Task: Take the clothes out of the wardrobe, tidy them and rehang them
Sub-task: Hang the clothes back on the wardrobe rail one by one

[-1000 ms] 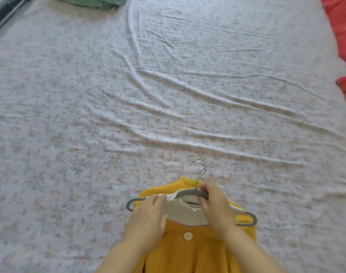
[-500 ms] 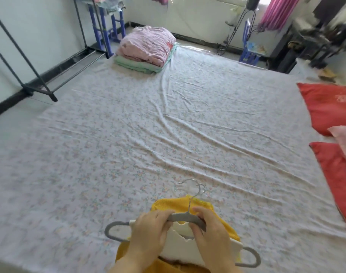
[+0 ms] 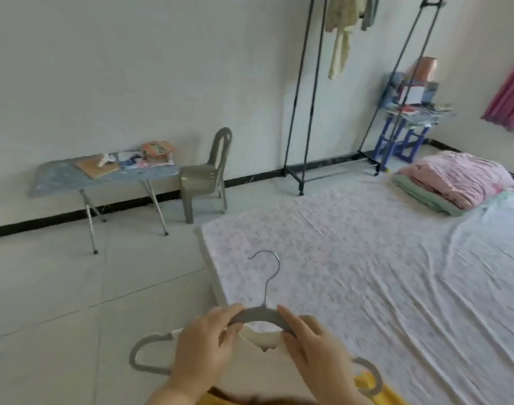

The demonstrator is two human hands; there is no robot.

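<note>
A grey hanger (image 3: 260,314) with a metal hook carries a yellow garment (image 3: 369,390) with a white collar (image 3: 261,339), held up at the bottom of the view. My left hand (image 3: 204,346) grips the hanger's top bar left of the hook. My right hand (image 3: 311,343) grips it on the right side. Most of the garment hangs below the frame. A black clothes rack (image 3: 305,97) stands against the far wall with a pale garment (image 3: 342,33) hanging on it.
A mattress with a flowered sheet (image 3: 381,273) lies on the tiled floor, with folded pink and green bedding (image 3: 454,182) at its far end. A small grey table (image 3: 103,176), a plastic chair (image 3: 207,176) and a blue stand (image 3: 407,112) line the wall.
The view has swung left and up from the mattress toward the wall and rack. Both hands keep their grip on the hanger, which has risen off the sheet with the garment.
</note>
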